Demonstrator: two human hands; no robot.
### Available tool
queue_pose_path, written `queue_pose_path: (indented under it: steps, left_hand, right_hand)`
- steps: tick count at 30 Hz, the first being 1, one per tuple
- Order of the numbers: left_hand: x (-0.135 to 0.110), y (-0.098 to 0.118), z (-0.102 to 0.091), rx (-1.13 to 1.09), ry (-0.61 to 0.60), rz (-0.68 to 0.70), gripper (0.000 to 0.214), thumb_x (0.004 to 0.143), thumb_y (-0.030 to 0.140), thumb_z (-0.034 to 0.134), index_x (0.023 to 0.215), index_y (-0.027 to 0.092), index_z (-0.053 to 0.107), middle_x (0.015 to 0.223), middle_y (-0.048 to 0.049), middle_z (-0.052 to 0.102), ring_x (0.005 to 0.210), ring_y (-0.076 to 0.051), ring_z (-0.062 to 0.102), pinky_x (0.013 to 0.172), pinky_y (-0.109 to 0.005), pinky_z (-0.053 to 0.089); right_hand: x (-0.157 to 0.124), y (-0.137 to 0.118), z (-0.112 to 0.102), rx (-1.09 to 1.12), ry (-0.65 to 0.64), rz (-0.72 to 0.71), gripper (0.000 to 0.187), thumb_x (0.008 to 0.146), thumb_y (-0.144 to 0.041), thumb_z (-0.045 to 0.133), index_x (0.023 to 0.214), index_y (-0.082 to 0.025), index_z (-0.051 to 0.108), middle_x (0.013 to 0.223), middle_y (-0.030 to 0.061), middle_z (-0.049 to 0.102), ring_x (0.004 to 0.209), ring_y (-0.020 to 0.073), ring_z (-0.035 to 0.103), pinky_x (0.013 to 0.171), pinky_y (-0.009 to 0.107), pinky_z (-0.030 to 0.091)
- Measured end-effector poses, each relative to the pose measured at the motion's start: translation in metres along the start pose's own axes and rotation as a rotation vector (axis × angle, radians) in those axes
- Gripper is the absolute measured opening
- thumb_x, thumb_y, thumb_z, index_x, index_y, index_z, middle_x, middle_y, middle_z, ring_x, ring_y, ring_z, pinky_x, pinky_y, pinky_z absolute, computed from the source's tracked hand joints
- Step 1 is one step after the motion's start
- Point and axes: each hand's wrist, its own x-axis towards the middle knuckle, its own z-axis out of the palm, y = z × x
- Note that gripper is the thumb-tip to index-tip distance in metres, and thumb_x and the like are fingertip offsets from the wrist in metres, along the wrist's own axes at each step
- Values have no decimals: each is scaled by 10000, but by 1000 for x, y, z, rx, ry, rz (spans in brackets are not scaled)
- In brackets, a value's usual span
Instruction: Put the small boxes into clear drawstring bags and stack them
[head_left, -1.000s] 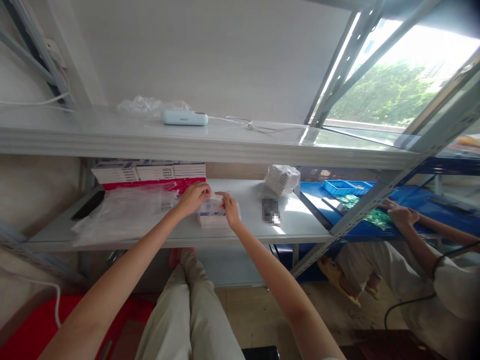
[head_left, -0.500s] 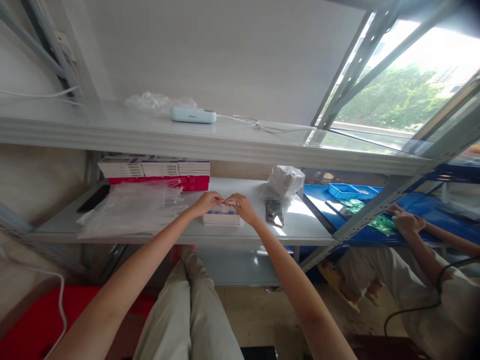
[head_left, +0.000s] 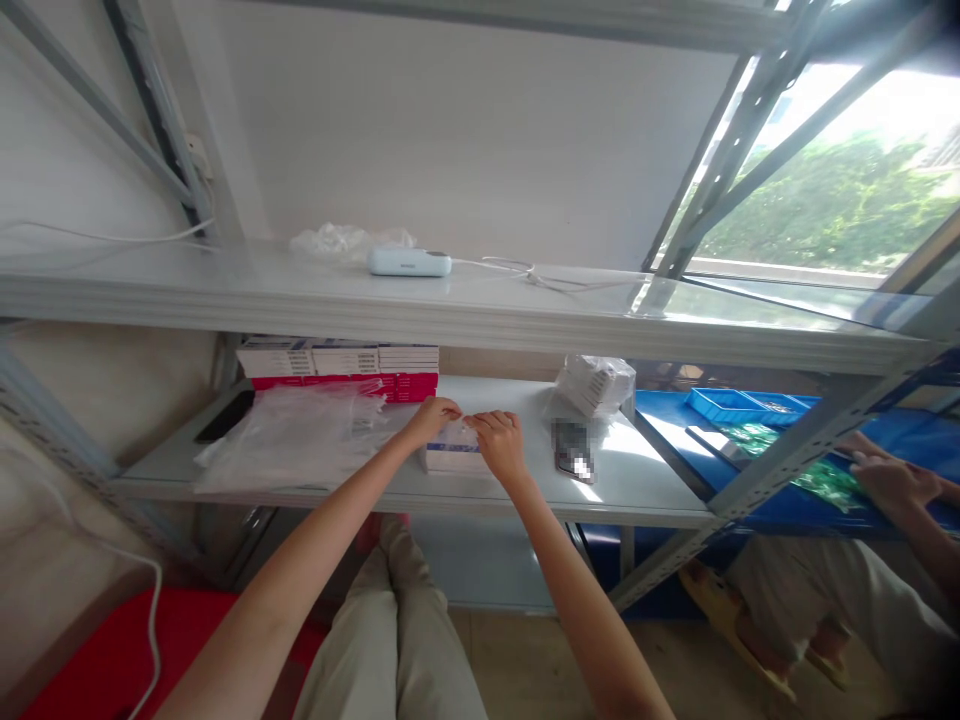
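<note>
Boxes point(head_left: 454, 459) look part-bagged; left hand point(head_left: 434, 421), right hand point(head_left: 498, 442) over them, can't tell grip; bagged bundle point(head_left: 595, 386) seems done, stack point(head_left: 343, 362) unbagged.

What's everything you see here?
Device: one, pale blue, upper shelf
Crumpled plastic: one heap, clear, by device
Stacked boxes: uncounted, white and red, lower shelf
Plastic bags: uncounted, clear, before stacked boxes
Box: at least one, white, lower shelf, middle
Wrapped bundle: one, white, lower shelf, right
Phone: one, dark, near bundle
Tray: one, blue, table at right
Packaging: uncounted, green, same table
Co-worker's hands: two, far right
Left hand: one, bare, by box
Right hand: one, bare, by box
</note>
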Motion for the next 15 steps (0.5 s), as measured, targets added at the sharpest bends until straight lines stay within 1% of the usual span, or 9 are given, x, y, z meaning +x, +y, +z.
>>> queue_pose_path:
  steps: [2, 4, 6, 8, 11, 13, 15]
  left_hand:
    - [-3, 0, -6, 88, 29, -2, 230, 800, 88, 481, 812, 131, 706, 876, -83, 709, 855, -200, 614, 849, -324, 445]
    - [-8, -4, -12, 198, 32, 0, 220, 784, 68, 502, 787, 144, 708, 881, -91, 702, 901, -223, 589, 916, -371, 395]
    - [-12, -10, -15, 296, 4, 4, 203, 766, 58, 527, 752, 155, 704, 860, -92, 695, 915, -239, 570, 936, -399, 362]
    - [-13, -18, -15, 350, -33, 14, 178, 757, 63, 552, 724, 160, 698, 852, -92, 687, 906, -241, 565, 925, -402, 359]
    - [-11, -26, -12, 374, -69, 39, 146, 748, 71, 582, 726, 163, 693, 879, -84, 674, 885, -227, 573, 898, -375, 382]
    - [-7, -27, -10, 373, -75, 53, 140, 742, 65, 588, 738, 160, 690, 881, -77, 667, 874, -217, 583, 882, -358, 403]
    - [-5, -25, -10, 367, -66, 57, 142, 752, 66, 577, 754, 157, 687, 862, -71, 664, 861, -210, 596, 867, -347, 429]
  right_hand:
    - [-15, -6, 1, 76, 138, 100, 334, 857, -39, 466, 954, -253, 704, 976, 19, 709, 932, 196, 547, 882, 365, 274]
    - [-37, -17, 4, 148, 263, 205, 337, 862, -50, 442, 911, -254, 706, 956, 6, 712, 952, 200, 538, 913, 381, 259]
    - [-59, -32, 9, 189, 337, 300, 333, 874, -75, 429, 886, -255, 708, 916, 4, 714, 932, 205, 536, 915, 392, 255]
    - [-77, -46, 14, 190, 369, 383, 323, 880, -95, 438, 881, -268, 712, 891, 3, 714, 911, 209, 537, 909, 400, 249]
    - [-88, -59, 17, 182, 337, 426, 311, 872, -92, 471, 886, -289, 711, 876, -4, 709, 911, 209, 544, 918, 411, 237]
    - [-87, -61, 15, 210, 268, 409, 302, 856, -77, 497, 878, -293, 706, 870, -9, 702, 925, 205, 549, 934, 414, 240]
    - [-86, -58, 12, 251, 174, 372, 276, 837, -79, 535, 873, -298, 699, 903, -11, 691, 953, 203, 552, 952, 415, 257]
